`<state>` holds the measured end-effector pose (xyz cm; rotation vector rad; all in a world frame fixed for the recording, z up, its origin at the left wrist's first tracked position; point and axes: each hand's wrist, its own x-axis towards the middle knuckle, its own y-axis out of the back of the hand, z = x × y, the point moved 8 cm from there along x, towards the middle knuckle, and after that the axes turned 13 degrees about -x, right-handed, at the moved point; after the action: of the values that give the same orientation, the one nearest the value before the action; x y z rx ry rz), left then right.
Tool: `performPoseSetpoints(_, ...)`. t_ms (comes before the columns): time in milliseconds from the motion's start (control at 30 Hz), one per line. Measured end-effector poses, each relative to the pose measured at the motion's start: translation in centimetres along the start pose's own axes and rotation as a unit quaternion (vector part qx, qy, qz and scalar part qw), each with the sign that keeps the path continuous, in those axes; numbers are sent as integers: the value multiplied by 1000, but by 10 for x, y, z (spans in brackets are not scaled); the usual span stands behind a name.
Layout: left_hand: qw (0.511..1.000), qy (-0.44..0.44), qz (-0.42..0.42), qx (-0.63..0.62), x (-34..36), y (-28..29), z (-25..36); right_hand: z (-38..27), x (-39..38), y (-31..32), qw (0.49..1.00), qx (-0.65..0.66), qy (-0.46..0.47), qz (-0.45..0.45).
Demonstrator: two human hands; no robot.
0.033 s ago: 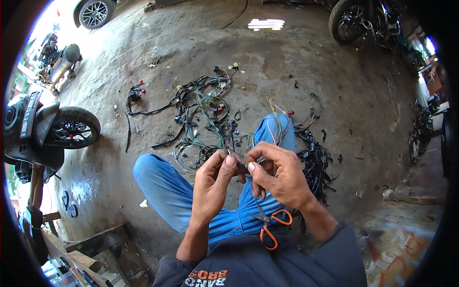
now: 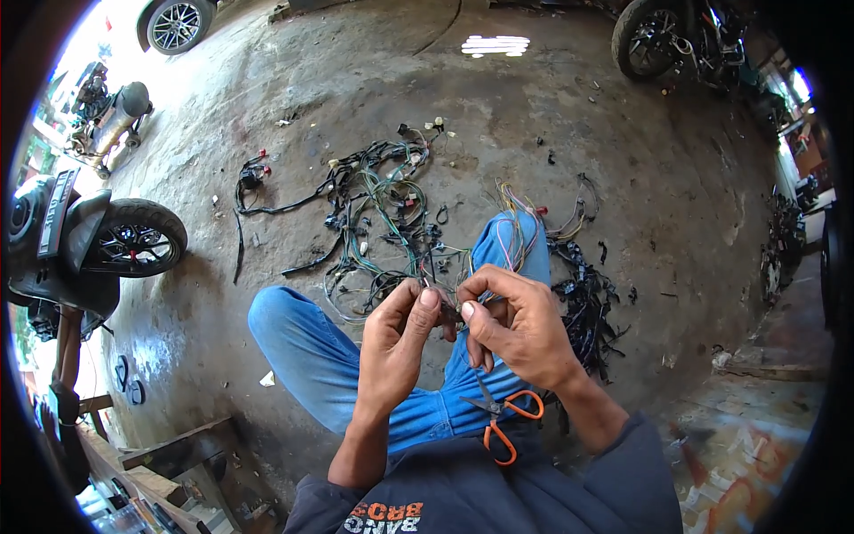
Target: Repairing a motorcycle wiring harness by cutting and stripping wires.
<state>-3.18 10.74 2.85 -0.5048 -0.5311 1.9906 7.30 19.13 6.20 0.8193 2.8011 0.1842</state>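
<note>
My left hand (image 2: 396, 347) and my right hand (image 2: 516, 338) meet above my lap, both pinching thin wires (image 2: 452, 311) whose join is mostly hidden by fingers. Loose coloured strands (image 2: 509, 238) trail up over my raised right knee. Beyond my hands, a tangled wire harness (image 2: 391, 196) with connectors and black wrapping lies on the concrete floor. A heap of black scraps (image 2: 583, 320) sits right of my knee. Orange-handled scissors (image 2: 525, 402) lie open on my lap, below my hands.
A scooter (image 2: 62, 231) stands at left, near sandals (image 2: 135, 392) and a wooden structure (image 2: 173, 452) at lower left. Another wheeled machine (image 2: 111, 120) is behind it. A car wheel (image 2: 176, 27) shows top left, a motorbike (image 2: 649, 40) top right. Dark parts (image 2: 783, 249) line the right side.
</note>
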Motion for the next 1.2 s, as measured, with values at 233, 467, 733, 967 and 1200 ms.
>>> performPoseSetpoints(233, 1000, -2, 16, -16, -2, 4, 0, 17, -6, -5, 995, 64, -78, 13)
performPoseSetpoints(467, 998, -66, 12, 21, 0, 1, 13, -38, -6, 11, 946, -253, 187, 83)
performPoseSetpoints(733, 999, -44, 14, 6, -3, -1, 0, -43, 0, 14, 932, -294, 191, 96)
performPoseSetpoints(967, 997, -10, -18, 74, -10, -7, -8, -30, -1, 19, 920, -307, 201, 137)
performPoseSetpoints(1200, 998, -17, 0, 60, -9, -1, -10, -25, 5, 11, 913, -277, 271, 129)
